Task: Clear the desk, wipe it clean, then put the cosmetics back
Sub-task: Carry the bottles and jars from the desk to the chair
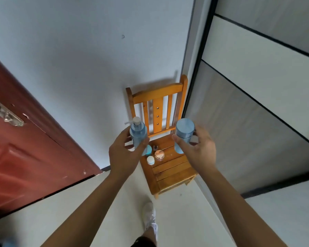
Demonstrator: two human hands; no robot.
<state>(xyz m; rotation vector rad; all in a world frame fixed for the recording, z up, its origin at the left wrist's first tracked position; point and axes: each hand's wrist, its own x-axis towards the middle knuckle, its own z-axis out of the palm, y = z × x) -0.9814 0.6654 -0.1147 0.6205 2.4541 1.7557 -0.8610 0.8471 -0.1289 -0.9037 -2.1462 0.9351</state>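
Note:
My left hand (122, 155) grips a blue pump bottle (138, 134) with a white pump head, held upright above the left side of a small wooden chair (169, 168). My right hand (197, 148) grips a blue bottle with a wide round cap (184, 132) above the chair's right side. On the chair seat lie a small white-lidded jar (150, 160), a clear jar with a peach lid (159, 155), a small dark bottle (155, 147) and a teal round item (147, 150) partly hidden behind my left hand.
The chair stands against a white wall (87, 59), with a red door (25, 148) to the left and a grey panelled wardrobe (257, 104) to the right. My foot in a white shoe (150, 220) is on the pale floor in front of the chair.

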